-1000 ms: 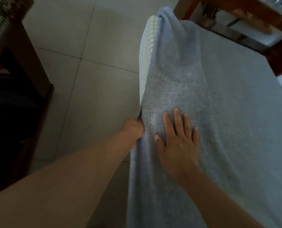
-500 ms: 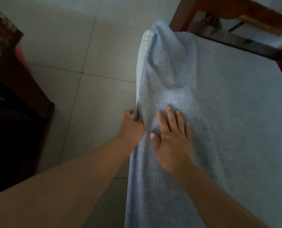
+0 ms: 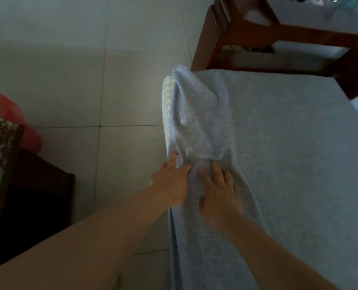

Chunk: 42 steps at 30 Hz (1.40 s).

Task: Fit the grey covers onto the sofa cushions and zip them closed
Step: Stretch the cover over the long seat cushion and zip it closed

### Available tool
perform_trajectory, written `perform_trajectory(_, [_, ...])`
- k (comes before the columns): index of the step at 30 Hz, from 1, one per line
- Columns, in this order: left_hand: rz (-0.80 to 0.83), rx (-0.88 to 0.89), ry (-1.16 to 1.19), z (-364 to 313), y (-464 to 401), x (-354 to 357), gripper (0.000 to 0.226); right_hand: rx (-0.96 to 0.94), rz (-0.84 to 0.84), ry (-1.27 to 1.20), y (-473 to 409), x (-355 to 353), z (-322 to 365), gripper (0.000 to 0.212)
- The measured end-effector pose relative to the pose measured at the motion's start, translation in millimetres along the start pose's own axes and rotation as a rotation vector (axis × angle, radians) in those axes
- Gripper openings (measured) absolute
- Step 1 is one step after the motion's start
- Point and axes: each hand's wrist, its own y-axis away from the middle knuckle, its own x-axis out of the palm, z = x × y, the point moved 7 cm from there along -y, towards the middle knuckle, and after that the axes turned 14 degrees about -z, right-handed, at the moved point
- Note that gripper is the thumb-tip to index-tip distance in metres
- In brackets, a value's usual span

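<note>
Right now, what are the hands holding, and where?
Left hand grips the grey cover at its open side edge; right hand only presses flat on it.

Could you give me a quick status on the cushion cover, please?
Left hand grips cover edge. Right hand flat, pressing grey cover. White cushion exposed at far corner. Nothing in the way.

Under my right hand the grey cover is matt woven cloth, coarse like linen, with a visible weave. Beside my left hand the bare cushion shows pale cloth with a fine grid texture. The floor is smooth tile with a dull sheen. The frame beyond is reddish-brown wood, smooth and slightly glossy.
</note>
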Motion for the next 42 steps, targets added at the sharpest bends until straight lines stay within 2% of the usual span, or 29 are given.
perform_trajectory(4, [-0.061,0.154,-0.147,-10.3,-28.1,-33.0,0.059,0.068,-0.115,0.082,-26.7,-22.9,-7.2,0.085])
perform_trajectory(7, [0.009,0.288,-0.252,-11.7,-51.2,-47.0,0.077,0.217,-0.007,0.015,-51.7,-20.5,-16.7,0.097])
perform_trajectory(10, [0.112,0.34,-0.333,-7.4,-67.3,-50.1,0.089,0.27,0.1,-0.067,-63.1,-11.5,-17.8,0.109])
perform_trajectory(17, [0.184,0.457,-0.423,-46.7,-113.4,-56.8,0.083,0.242,0.144,-0.088,-81.8,-14.4,-24.8,0.117])
perform_trajectory(23, [0.18,0.56,-0.556,-84.6,-175.1,-75.5,0.082,0.355,0.118,-0.196,-142.1,-38.7,-55.8,0.135])
perform_trajectory(26, [0.204,0.605,-0.647,-100.6,-207.6,-69.8,0.095,0.462,0.139,-0.235,-167.4,-44.6,-77.0,0.141])
perform_trajectory(33, [0.264,0.662,-0.763,-120.9,-249.7,-54.1,0.129,0.606,0.271,-0.239,-195.5,-45.7,-78.2,0.152])
perform_trajectory(39, [0.306,0.806,-0.835,-119.5,-260.5,-50.8,0.133,0.639,0.256,-0.254,-197.0,-49.9,-75.3,0.151])
perform_trajectory(42, [0.32,0.944,-0.869,-123.1,-265.5,-49.3,0.131,0.723,0.259,-0.24,-200.5,-48.8,-78.1,0.141])
